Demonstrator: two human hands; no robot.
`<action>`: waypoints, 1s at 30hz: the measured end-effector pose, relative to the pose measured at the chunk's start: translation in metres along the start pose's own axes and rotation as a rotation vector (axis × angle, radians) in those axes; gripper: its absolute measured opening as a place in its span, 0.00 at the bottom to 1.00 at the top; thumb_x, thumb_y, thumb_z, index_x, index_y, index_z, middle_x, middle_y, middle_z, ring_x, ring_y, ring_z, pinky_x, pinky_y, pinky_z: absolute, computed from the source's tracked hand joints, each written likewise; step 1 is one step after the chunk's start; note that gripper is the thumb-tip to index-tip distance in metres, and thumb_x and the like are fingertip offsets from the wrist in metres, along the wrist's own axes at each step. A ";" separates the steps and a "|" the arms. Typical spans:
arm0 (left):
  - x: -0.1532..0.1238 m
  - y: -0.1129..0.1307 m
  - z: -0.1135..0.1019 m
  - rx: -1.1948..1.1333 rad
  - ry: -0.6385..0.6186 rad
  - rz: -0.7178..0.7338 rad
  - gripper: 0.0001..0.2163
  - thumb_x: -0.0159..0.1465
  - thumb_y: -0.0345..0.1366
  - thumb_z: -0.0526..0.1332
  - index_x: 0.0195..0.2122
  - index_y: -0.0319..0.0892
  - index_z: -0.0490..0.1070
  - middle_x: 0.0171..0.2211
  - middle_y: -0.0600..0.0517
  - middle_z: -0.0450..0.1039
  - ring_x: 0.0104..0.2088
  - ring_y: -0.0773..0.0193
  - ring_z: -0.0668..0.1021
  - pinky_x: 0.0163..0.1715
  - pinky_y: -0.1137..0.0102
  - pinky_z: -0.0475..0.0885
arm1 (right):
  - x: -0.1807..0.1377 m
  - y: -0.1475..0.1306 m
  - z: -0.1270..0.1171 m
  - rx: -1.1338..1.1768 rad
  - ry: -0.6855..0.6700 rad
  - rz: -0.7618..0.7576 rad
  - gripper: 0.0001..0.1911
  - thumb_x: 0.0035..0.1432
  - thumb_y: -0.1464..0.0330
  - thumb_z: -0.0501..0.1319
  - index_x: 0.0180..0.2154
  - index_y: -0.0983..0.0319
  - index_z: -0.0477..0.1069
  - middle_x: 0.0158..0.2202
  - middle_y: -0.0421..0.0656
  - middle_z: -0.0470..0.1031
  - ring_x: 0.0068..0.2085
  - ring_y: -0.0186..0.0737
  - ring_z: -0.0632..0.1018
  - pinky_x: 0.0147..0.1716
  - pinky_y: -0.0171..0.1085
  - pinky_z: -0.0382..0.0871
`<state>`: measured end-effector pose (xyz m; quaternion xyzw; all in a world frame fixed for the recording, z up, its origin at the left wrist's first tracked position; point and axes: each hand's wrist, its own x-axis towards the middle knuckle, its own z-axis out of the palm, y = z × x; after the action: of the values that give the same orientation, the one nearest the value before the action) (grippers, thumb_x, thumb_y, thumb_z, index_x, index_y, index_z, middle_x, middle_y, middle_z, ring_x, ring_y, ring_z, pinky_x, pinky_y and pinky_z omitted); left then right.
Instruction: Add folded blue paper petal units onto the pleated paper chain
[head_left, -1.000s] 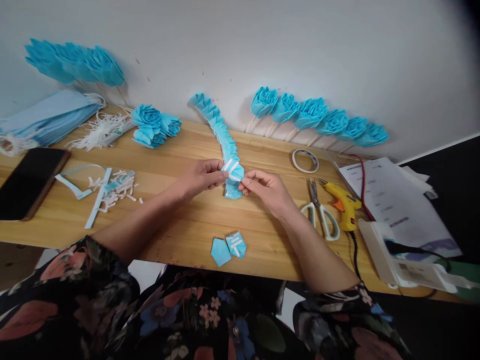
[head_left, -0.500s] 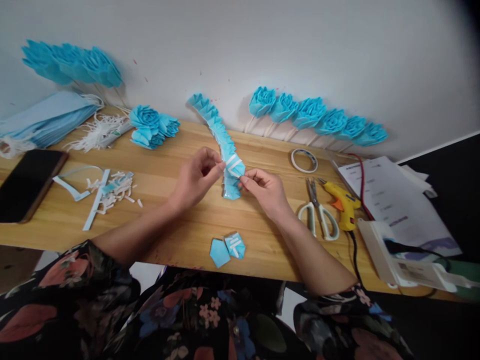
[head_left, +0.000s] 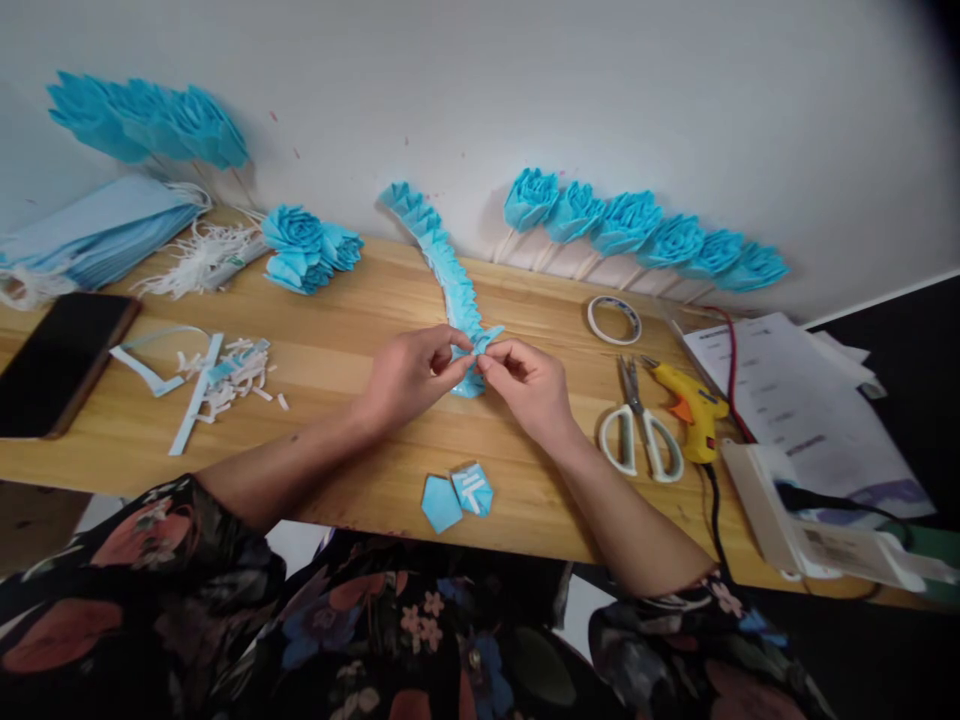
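My left hand [head_left: 416, 372] and my right hand [head_left: 525, 385] meet over the table, their fingertips pinching one small blue folded piece [head_left: 491, 337] between them. Part of that piece is covered by my fingers. Beneath and behind it runs a long row of overlapping blue folded pieces [head_left: 442, 260], curving back toward the wall; its near end shows below my fingertips. Two blue pentagon pieces lie nearer to me: a plain one [head_left: 442, 503] and one with white tape strips [head_left: 472, 490], their edges touching.
Blue flowers on sticks [head_left: 626, 222] lean against the wall. Scissors [head_left: 637, 425], a yellow glue gun [head_left: 694, 405] and a tape roll [head_left: 614, 320] lie at right. At left are a phone [head_left: 60, 365], scraps [head_left: 236, 378], face masks [head_left: 105, 235] and loose blue flowers [head_left: 300, 250].
My hands have drawn closer together. The taped blue piece, whose white strips faced up, is now folded or tilted between my fingertips, with its strips out of sight.
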<state>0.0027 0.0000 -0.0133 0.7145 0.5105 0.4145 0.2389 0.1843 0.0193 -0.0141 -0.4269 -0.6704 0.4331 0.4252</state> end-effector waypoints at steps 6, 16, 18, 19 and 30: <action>0.000 0.002 -0.001 -0.003 0.000 0.010 0.07 0.64 0.35 0.62 0.39 0.39 0.77 0.19 0.59 0.63 0.20 0.72 0.64 0.23 0.75 0.57 | -0.001 -0.002 0.001 -0.079 0.016 -0.061 0.07 0.56 0.66 0.63 0.28 0.60 0.74 0.24 0.37 0.72 0.27 0.32 0.72 0.29 0.33 0.66; -0.001 0.003 -0.001 -0.075 -0.035 -0.055 0.10 0.65 0.36 0.58 0.37 0.38 0.78 0.23 0.54 0.72 0.22 0.69 0.68 0.24 0.73 0.59 | -0.001 -0.001 0.001 -0.092 0.009 -0.048 0.07 0.57 0.66 0.63 0.28 0.60 0.74 0.25 0.38 0.74 0.28 0.33 0.73 0.31 0.34 0.67; 0.002 0.003 -0.002 -0.083 -0.032 -0.068 0.10 0.64 0.36 0.58 0.36 0.38 0.77 0.23 0.54 0.72 0.22 0.69 0.68 0.24 0.73 0.59 | -0.001 -0.001 0.000 -0.073 0.008 -0.030 0.06 0.57 0.66 0.64 0.29 0.60 0.74 0.26 0.38 0.75 0.28 0.33 0.73 0.31 0.34 0.67; 0.004 0.003 -0.003 -0.093 -0.024 -0.076 0.10 0.64 0.36 0.58 0.35 0.38 0.77 0.22 0.54 0.71 0.22 0.70 0.68 0.24 0.73 0.59 | -0.001 -0.001 -0.001 -0.055 0.007 -0.013 0.06 0.57 0.65 0.64 0.29 0.60 0.74 0.26 0.38 0.75 0.28 0.33 0.73 0.30 0.34 0.67; -0.036 -0.014 -0.118 0.446 0.240 -0.331 0.08 0.61 0.40 0.60 0.35 0.43 0.78 0.25 0.56 0.73 0.25 0.67 0.71 0.28 0.70 0.61 | 0.006 0.004 -0.003 0.268 0.056 0.160 0.09 0.53 0.62 0.67 0.28 0.60 0.73 0.26 0.38 0.77 0.26 0.32 0.73 0.31 0.34 0.70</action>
<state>-0.1081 -0.0384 0.0277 0.6023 0.7231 0.3291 0.0780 0.1862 0.0268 -0.0160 -0.4301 -0.5583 0.5394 0.4609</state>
